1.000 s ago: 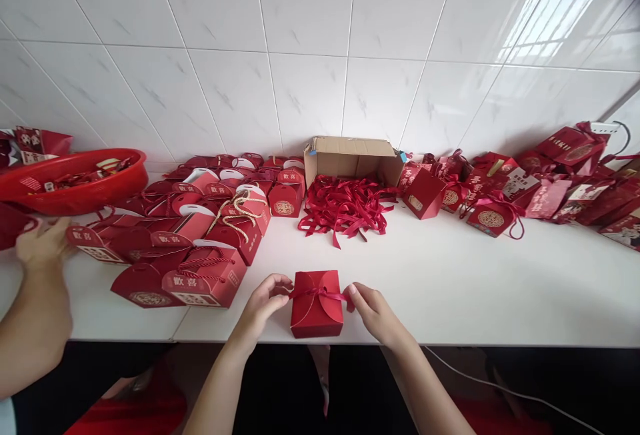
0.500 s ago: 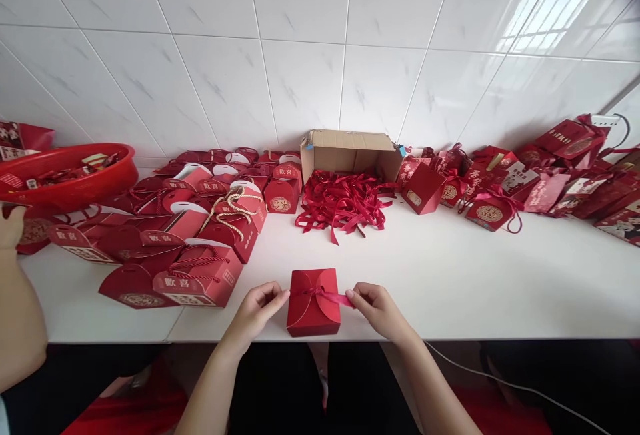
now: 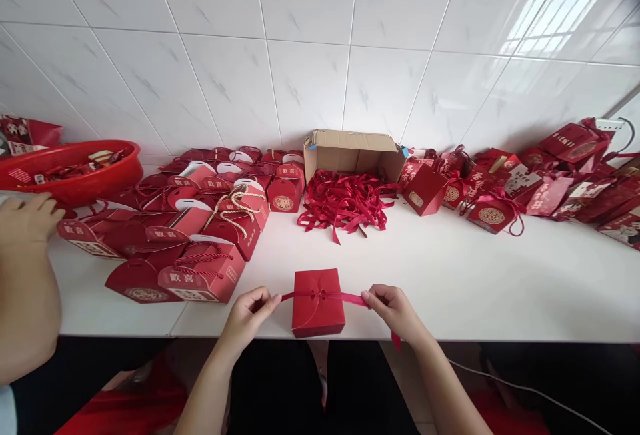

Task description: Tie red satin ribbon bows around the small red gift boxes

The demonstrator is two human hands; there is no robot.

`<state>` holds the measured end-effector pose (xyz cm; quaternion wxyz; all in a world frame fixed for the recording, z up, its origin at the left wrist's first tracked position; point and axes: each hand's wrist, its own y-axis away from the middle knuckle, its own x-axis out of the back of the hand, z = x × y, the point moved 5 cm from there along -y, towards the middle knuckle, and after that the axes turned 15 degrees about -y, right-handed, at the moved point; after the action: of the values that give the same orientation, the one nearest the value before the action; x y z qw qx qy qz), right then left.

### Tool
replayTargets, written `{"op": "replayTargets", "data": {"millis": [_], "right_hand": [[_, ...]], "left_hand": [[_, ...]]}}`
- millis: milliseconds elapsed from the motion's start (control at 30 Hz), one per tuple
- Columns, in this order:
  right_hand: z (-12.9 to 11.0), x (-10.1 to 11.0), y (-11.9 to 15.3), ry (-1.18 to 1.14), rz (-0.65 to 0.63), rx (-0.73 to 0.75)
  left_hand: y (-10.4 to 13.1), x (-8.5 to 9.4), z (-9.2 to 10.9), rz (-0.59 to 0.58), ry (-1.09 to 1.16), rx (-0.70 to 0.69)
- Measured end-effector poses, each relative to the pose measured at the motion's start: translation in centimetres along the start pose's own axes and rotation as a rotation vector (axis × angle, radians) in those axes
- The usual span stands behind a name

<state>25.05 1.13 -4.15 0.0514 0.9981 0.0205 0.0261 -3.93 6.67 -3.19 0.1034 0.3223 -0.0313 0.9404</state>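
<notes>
A small red box sits near the front edge of the white table, its curved top flaps folded together. Across its top runs a red ribbon, crossed or knotted at the centre. My left hand pinches one ribbon end to the left of the box. On the other side my right hand pinches the other end, and a loose tail hangs below it over the table edge. The ribbon is stretched nearly straight between both hands. Neither hand touches the box.
Behind stands an open cardboard box with a heap of red ribbons. Many red gift boxes fill the left; finished-looking ones lie at right. At far left, another person's hand is near a red basket.
My hands have moved apart, pulling the ribbon longer and straighter across the box. The other person's hand has come further into view at the left.
</notes>
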Motion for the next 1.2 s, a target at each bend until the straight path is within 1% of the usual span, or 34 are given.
{"op": "replayTargets", "data": {"millis": [67, 167, 200, 267, 300, 333, 400, 467, 500, 567, 667, 733, 800, 933, 1000, 1067, 1133, 1200], "right_hand": [[-0.3, -0.1, 0.0, -0.027, -0.049, -0.015], [-1.2, -0.6, 0.0, -0.037, -0.084, -0.017], [-1.5, -0.9, -0.1, -0.032, -0.089, -0.016], [-2.3, -1.8, -0.3, -0.03, -0.113, -0.01], [-2.7, -2.3, -0.3, -0.032, -0.143, -0.008], [-3.1, -2.7, -0.4, -0.044, -0.175, -0.009], [-3.7, -3.0, -0.5, -0.116, -0.229, -0.025], [-4.2, -2.7, -0.5, -0.257, -0.263, -0.041], [-4.4, -2.4, -0.4, -0.345, -0.269, -0.048], [-4.8, -1.9, -0.1, -0.495, -0.265, -0.057], [-5.6, -1.8, 0.4, -0.633, -0.202, -0.046], [-6.3, -2.4, 0.6, -0.694, -0.187, -0.023], [-7.1, -3.3, 0.7, -0.74, -0.2, 0.003], [-8.4, -5.2, 0.6, -0.755, -0.242, 0.034], [-8.6, -5.6, 0.6, -0.722, -0.243, 0.039], [-8.5, -5.4, 0.6, -0.671, -0.194, 0.054], [-8.0, -4.7, 0.6, -0.625, -0.13, 0.066], [-7.2, -4.0, 0.6, -0.566, -0.105, 0.057]], "left_hand": [[0.0, 0.6, 0.2, 0.093, -0.05, -0.022], [0.1, 1.6, 1.3, 0.289, -0.124, -0.024], [0.2, 1.7, 2.1, 0.343, -0.139, -0.048], [0.6, 1.6, 4.2, 0.4, -0.174, -0.171], [0.8, 1.3, 5.4, 0.395, -0.208, -0.257], [1.0, 0.8, 6.7, 0.362, -0.258, -0.347], [1.5, -0.5, 8.7, 0.233, -0.382, -0.499], [1.8, -1.6, 9.8, 0.1, -0.479, -0.577], [1.9, -2.0, 10.0, 0.055, -0.504, -0.588], [1.8, -2.2, 10.1, 0.008, -0.526, -0.576], [1.6, -2.3, 9.9, -0.022, -0.547, -0.555], [1.6, -2.3, 10.0, -0.012, -0.566, -0.556], [1.5, -2.4, 10.4, 0.056, -0.591, -0.565], [1.4, -2.5, 12.1, 0.281, -0.61, -0.617], [1.3, -2.5, 12.8, 0.369, -0.592, -0.644], [1.2, -2.2, 13.0, 0.465, -0.563, -0.648], [1.1, -1.6, 12.9, 0.554, -0.531, -0.638], [1.1, -1.3, 12.6, 0.595, -0.513, -0.636]]}}
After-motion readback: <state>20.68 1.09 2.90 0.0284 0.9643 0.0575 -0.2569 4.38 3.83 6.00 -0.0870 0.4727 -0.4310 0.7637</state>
